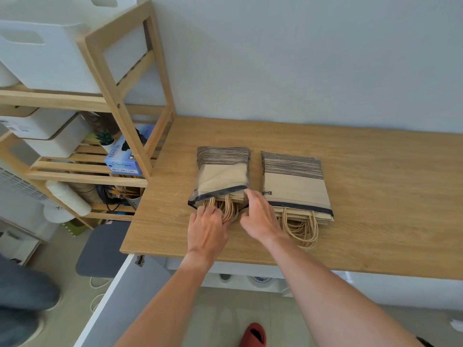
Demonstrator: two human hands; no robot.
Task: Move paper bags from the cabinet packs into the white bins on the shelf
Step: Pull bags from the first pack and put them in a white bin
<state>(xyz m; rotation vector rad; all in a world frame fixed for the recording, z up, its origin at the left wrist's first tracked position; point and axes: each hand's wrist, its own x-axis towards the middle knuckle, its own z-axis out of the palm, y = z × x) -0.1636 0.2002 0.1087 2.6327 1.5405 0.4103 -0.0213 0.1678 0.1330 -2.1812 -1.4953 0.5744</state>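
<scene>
Two packs of brown paper bags with black stripes lie side by side on the wooden cabinet top (350,156). The left pack (221,171) sits in a clear plastic sleeve with its twine handles sticking out toward me. My left hand (206,227) rests on those handles with fingers curled over them. My right hand (258,216) pinches the dark open edge of the sleeve and lifts it. The right pack (295,184) lies untouched, its handles hanging over the near side. A large white bin (47,53) stands on the upper shelf at the left.
The wooden shelf unit (130,101) stands left of the cabinet, holding smaller white boxes (50,131), a blue glove box (125,156) and a small plant. An open white cabinet door (112,296) is below. Another person's legs (22,296) are at the lower left.
</scene>
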